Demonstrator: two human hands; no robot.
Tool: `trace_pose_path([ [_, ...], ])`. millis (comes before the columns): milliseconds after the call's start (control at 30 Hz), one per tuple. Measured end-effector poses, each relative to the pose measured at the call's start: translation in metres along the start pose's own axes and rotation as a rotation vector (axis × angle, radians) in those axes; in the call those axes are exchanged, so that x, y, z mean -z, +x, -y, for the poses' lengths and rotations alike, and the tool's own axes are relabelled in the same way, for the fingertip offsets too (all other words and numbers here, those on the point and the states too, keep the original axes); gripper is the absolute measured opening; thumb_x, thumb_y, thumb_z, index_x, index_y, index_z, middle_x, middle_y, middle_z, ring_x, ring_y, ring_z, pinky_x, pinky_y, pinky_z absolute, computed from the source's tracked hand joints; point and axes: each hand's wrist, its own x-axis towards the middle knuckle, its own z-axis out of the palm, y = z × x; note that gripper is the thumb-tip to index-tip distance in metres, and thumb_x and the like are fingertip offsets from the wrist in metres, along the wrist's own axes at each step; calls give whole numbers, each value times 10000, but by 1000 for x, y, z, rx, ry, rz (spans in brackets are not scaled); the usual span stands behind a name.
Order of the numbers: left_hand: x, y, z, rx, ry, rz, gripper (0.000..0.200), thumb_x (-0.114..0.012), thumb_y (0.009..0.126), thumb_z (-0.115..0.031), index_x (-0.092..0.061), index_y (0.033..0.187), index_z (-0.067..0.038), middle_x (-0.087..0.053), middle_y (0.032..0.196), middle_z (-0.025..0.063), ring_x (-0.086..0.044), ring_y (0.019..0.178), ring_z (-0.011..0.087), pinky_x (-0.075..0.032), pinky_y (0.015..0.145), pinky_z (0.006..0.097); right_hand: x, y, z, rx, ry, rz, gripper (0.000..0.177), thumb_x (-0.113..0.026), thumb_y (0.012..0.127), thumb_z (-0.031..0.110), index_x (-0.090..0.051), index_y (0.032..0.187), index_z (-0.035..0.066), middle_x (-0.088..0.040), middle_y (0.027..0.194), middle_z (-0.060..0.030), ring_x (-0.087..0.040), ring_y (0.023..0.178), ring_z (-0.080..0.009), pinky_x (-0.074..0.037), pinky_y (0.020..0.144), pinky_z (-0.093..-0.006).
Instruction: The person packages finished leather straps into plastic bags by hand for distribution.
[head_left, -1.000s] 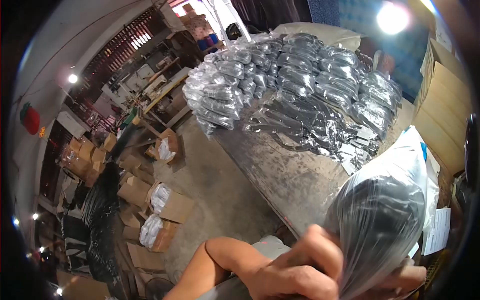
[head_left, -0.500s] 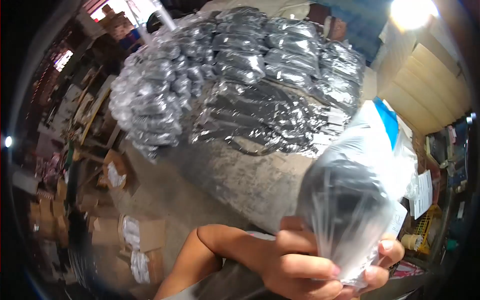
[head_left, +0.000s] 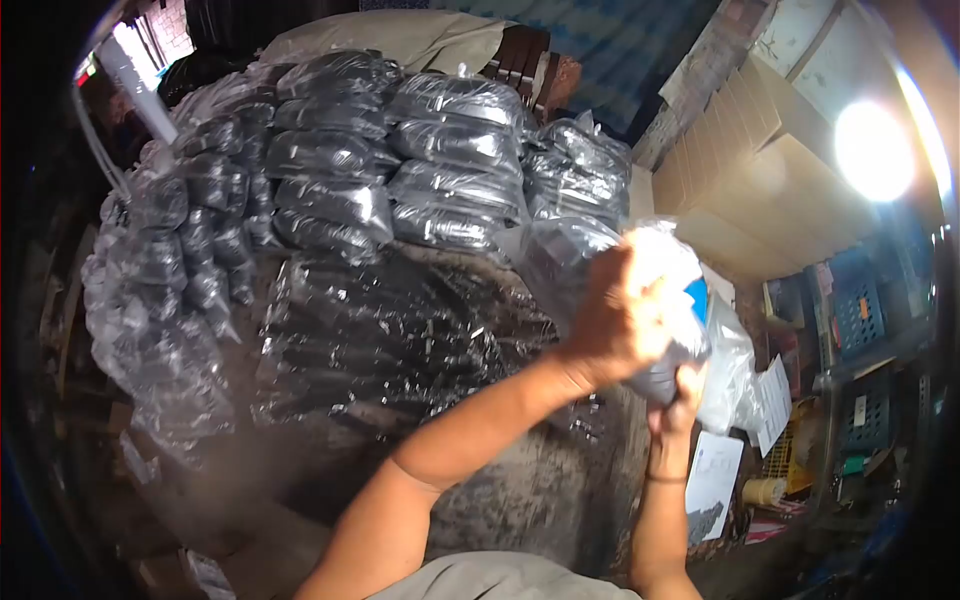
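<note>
Held bag (head_left: 566,262) — partly hidden by hands (head_left: 622,318).

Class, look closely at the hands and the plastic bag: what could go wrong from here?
The plastic bag looks thin, so it might tear where the left hand and right hand grip it. Swung sideways, it could knock the stacked packs, which appear close by. The flat, shiny packs look slick and might slide if bumped.
</note>
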Motion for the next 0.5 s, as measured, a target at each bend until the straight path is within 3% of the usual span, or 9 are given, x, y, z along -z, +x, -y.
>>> trace_pose_path([
  [33,12,11,22,0,54,-52,296,-620,724,-76,-618,1015,-17,-532,1136,178,-504,1023,321,-400,879,398,15,32,-15,-49,45,9,631,-610,811,215,-335,1356,56,-501,1270,-96,-497,1173,-241,-412,1006,-398],
  [100,2,-18,97,180,175,-155,399,-632,782,-153,-558,1152,-23,-448,1248,208,-449,1133,365,-363,954,440,36,97,-49,-120,121,67,502,-572,848,185,-419,1310,58,-517,1269,-91,-515,1150,-251,-418,992,-400],
  [167,-20,-76,152,342,162,-53,561,-641,821,-258,-443,1309,-64,-310,1370,228,-364,1222,412,-311,1005,493,42,151,-74,-219,148,51,440,-602,841,207,-495,1235,42,-564,1213,-96,-544,1107,-249,-435,965,-396],
  [233,-28,-112,169,338,345,316,690,-655,819,-303,-331,1401,-123,-191,1433,249,-267,1289,444,-285,1028,519,54,195,-106,-317,154,24,330,-645,817,234,-593,1093,61,-635,1073,-72,-592,1011,-238,-461,923,-394],
  [300,-48,-131,181,388,391,570,739,-651,818,-331,-263,1438,-229,-61,1497,213,-88,1361,464,-242,1019,632,62,227,-133,-401,69,3,310,-651,818,259,-599,1076,96,-628,1080,-55,-597,983,-225,-470,896,-386],
  [367,-65,-136,193,455,445,712,724,-622,844,-294,-223,1448,-267,-23,1511,182,-36,1373,458,-242,993,676,77,252,-155,-449,-159,-145,365,-645,830,329,-577,1121,119,-617,1092,-43,-596,967,-215,-498,806,-382],
  [433,-81,-139,204,498,473,733,708,-607,856,-276,-218,1448,-266,-18,1513,178,-27,1374,456,-247,995,672,76,258,-160,-478,-294,-205,416,-636,840,373,-558,1166,127,-608,1102,-38,-591,969,-210,-513,754,-378],
  [500,-91,-141,208,531,525,753,659,-575,879,-241,-233,1443,-250,-33,1514,167,-22,1374,455,-262,999,661,79,261,-163,-425,-713,-193,544,-610,855,430,-490,1274,105,-590,1140,-53,-571,993,-203,-517,705,-365],
])
